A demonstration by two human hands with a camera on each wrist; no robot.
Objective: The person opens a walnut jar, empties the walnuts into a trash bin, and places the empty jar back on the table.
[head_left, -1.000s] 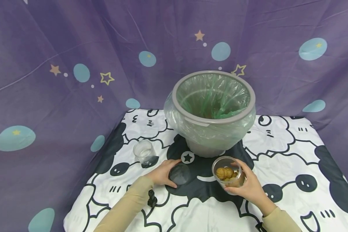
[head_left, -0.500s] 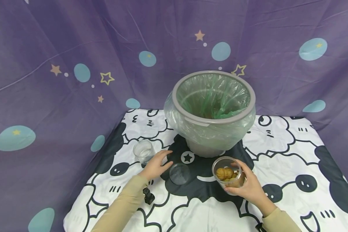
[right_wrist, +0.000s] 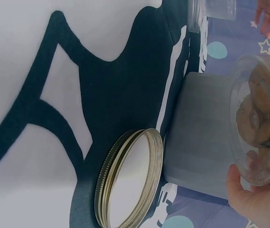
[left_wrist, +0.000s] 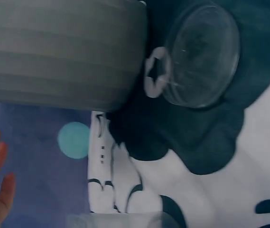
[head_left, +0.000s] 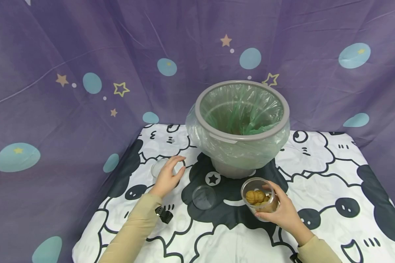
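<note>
My right hand (head_left: 281, 206) grips a clear plastic jar (head_left: 250, 210) with several walnuts (head_left: 256, 196) in it, tilted toward the head camera. In the right wrist view, thumb and fingers hold the jar's lower end. My left hand (head_left: 167, 177) hovers at the clear cup (head_left: 156, 168) on the left of the table, fingers spread and nothing held. It partly hides the cup, and I cannot tell whether they touch. Between the hands lies a flat, round, clear plastic piece (head_left: 204, 197). Below the jar in the right wrist view are gold-rimmed lids (right_wrist: 130, 180), apparently stacked.
Behind the hands stands a grey bin (head_left: 233, 170) lined with a translucent green bag (head_left: 237, 153). A white cloth with black sheep drawings (head_left: 237, 244) covers the table. A purple curtain (head_left: 197, 33) hangs behind and on both sides.
My left hand has let go of the round clear piece, leaving it on the cloth, and moved left and away from me to the clear cup. My right hand and the jar have stayed put.
</note>
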